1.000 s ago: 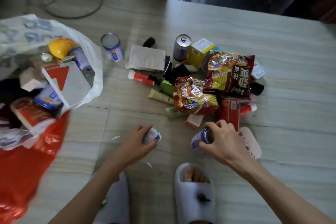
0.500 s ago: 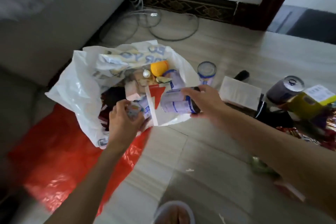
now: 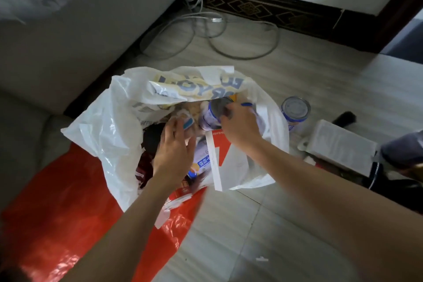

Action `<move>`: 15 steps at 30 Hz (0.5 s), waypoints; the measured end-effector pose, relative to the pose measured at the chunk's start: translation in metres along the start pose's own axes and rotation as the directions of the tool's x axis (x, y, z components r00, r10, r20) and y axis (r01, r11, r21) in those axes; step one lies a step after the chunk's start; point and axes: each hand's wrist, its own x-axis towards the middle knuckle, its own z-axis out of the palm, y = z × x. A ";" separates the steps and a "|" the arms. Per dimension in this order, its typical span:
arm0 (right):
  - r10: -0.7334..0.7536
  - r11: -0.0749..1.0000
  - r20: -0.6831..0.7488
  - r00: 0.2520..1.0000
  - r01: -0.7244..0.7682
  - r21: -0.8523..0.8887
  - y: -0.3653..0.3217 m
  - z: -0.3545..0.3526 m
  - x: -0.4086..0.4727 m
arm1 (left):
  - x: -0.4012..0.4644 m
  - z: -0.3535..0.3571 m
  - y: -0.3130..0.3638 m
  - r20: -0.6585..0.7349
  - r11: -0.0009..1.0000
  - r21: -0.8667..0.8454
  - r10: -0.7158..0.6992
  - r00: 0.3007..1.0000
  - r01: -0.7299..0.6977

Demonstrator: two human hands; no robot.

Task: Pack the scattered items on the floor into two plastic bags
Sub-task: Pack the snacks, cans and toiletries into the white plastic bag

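Right hand point(image 3: 240, 127) inside the mouth of the white printed plastic bag point(image 3: 103, 126), fingers curled round the end of a blue-and-white metal can point(image 3: 211, 114) lying on its side atop the bag's contents. Left hand point(image 3: 174, 151) just beside it, also over the bag's opening, fingers spread and mostly straight, fingertips touching a small white-and-blue packet point(image 3: 188, 123); cannot tell for sure whether pinched or merely touched. Below both hands, within the bag, a white cardboard box with an orange-red arrow mark point(image 3: 225, 165), a blue-printed white pouch point(image 3: 202, 162) and dark red packaging point(image 3: 144, 167), all partly covered by the forearms. White bag slumped open on the pale tiled floor point(image 3: 286, 224), lying partly over a flattened red plastic bag point(image 3: 57, 213) spread toward the lower left. To the right of the white bag, standing apart on the floor, a second blue-and-white can point(image 3: 295, 110), upright, and near it a white rectangular box with fine print point(image 3: 341, 146); further right, dark blurred items at the frame edge, too smeared to identify. Beyond the bags, loops of grey cable point(image 3: 229, 36) along a dark patterned skirting board point(image 3: 263, 10), and a grey sofa base point(image 3: 80, 30) on the left.
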 end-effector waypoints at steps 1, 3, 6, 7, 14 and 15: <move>-0.046 0.996 0.042 0.998 0.049 -0.069 0.003 0.001 -0.001 | 0.004 0.001 -0.003 0.029 1.000 -0.012 -0.021 0.999 0.022; -0.116 0.978 0.120 0.986 0.134 -0.161 0.010 0.000 -0.004 | 0.012 0.002 -0.007 0.043 0.999 0.020 -0.028 0.999 0.027; -0.216 0.957 0.158 0.963 0.241 -0.160 0.016 -0.019 -0.023 | 0.010 -0.001 0.000 0.057 0.997 0.079 -0.007 0.998 0.002; -0.230 0.957 0.164 0.959 0.254 -0.141 0.018 -0.028 -0.033 | 0.002 0.000 0.004 0.066 0.996 0.087 0.006 0.998 -0.012; -0.187 0.966 -0.006 0.982 0.183 -0.183 0.081 -0.114 -0.123 | -0.095 0.029 0.057 -0.014 0.955 -0.059 0.289 0.957 -0.289; -0.155 0.965 -0.035 0.987 0.144 -0.221 0.096 -0.126 -0.134 | -0.109 0.035 0.069 -0.003 0.930 -0.064 0.362 0.932 -0.361</move>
